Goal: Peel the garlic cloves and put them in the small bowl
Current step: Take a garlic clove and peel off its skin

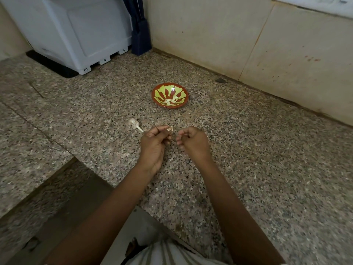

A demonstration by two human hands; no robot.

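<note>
While both hands are hovering over the counter (248, 150), a white box (76, 35) is standing far beyond the left hand (154, 144), against the back wall. The bowl (155, 95) is sitting beyond both hands, well apart from them. The right hand (193, 142) is hanging just beside the left one, fingers curled in, and nothing is showing between them. A garlic stalk (134, 124) is lying just beyond the left hand, on its left side. The left hand is pinching a clove (170, 129) at its far end, near the right fingers. Peeled cloves (170, 101) are lying in the bowl.
</note>
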